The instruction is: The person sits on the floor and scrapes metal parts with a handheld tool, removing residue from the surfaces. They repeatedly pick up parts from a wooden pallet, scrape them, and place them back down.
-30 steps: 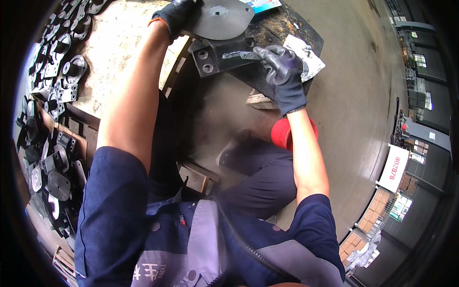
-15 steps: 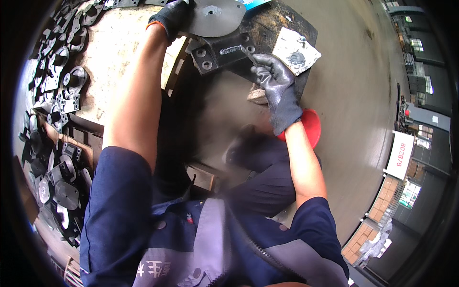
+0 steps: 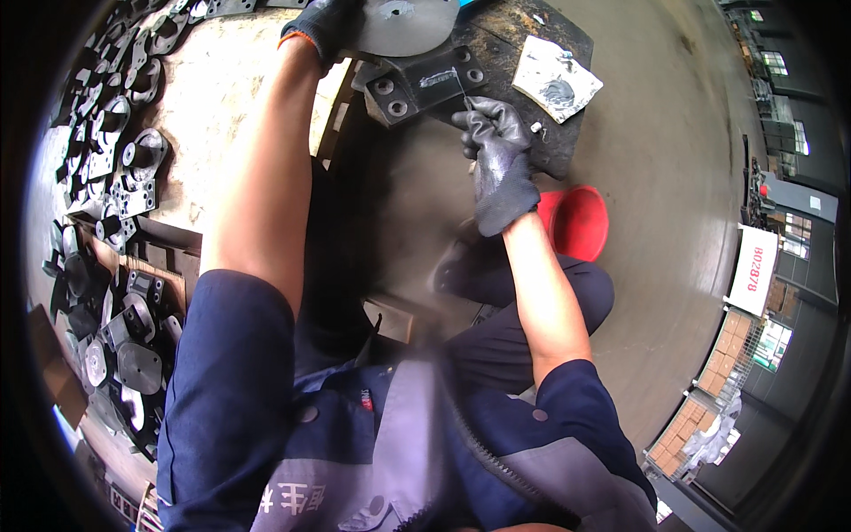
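Observation:
My left hand (image 3: pixel 326 25), in a dark glove, is closed round the left edge of a black metal bracket. The bracket's round grey plate (image 3: pixel 412 27) lies above its rectangular black flange (image 3: pixel 434 82), which has holes at the corners and a streak of light grey paste in the middle. My right hand (image 3: pixel 496 133), in a shiny grey-black coated glove, is closed just below the flange's right corner. A thin pointed tool sticks up from its fingers toward the flange; most of it is hidden. Beside it, a white sheet (image 3: pixel 541 66) carries a smear of grey paste.
A dark worktop (image 3: pixel 567 146) lies under the sheet, with a red bucket (image 3: pixel 585 222) below it. Many similar black brackets (image 3: pixel 137 155) stand along the left on a pale wooden board (image 3: pixel 213 106), and more are heaped lower (image 3: pixel 137 363). Stacked cartons (image 3: pixel 683 434) stand far right.
My right hand has drawn slightly down and left, off the flange's edge. The bracket has shifted up a little in view while my left hand keeps its hold.

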Demonstrator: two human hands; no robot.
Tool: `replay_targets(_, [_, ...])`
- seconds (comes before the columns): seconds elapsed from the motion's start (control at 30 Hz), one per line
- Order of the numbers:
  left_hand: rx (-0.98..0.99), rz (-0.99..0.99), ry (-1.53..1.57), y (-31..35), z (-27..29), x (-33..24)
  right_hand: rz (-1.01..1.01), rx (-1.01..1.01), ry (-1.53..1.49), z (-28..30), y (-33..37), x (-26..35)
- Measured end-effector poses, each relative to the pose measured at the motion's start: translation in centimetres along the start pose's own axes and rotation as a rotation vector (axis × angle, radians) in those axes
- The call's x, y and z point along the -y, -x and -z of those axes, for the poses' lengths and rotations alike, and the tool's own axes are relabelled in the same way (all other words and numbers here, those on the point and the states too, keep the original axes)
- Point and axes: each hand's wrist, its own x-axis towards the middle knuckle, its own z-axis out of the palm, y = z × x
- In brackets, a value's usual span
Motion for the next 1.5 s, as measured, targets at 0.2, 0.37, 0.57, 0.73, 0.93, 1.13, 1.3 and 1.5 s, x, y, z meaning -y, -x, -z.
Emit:
replay_targets(0.2, [-0.163,-0.355,-0.399,-2.1,-4.3,3.3,0.168,-0.005,0.009,-0.8,-0.6,-1.8])
replay_targets(0.37, [0.072,-0.030,-0.005,0.8,1.8,-0.4,0.185,-0.013,-0.024,-0.9,-0.6,-2.5])
replay_targets(0.57, [-0.058,0.000,-0.099,0.1,-0.1,0.0,0.219,0.019,0.040,-1.6,-0.3,-3.2])
replay_targets(0.73, [-0.084,0.010,-0.035,0.1,-0.3,0.0,0.141,0.088,0.092,-2.0,0.8,-1.7])
replay_targets(0.93, [-0.028,-0.030,-0.069,-0.7,-0.7,0.5,-0.025,0.154,-0.185,-0.7,1.1,-0.7])
replay_targets(1.13, [0.006,0.419,1.231,-0.1,-2.0,1.2,0.042,0.018,-0.116,0.5,-0.5,-1.1])
replay_targets(1.3, [-0.048,0.320,1.203,0.0,-2.3,1.4,0.109,-0.031,-0.071,0.3,-1.0,-1.7])
replay_targets(1.5, [-0.003,0.346,1.102,0.2,-1.4,1.3,0.291,-0.054,0.027,-0.1,-1.9,-3.7])
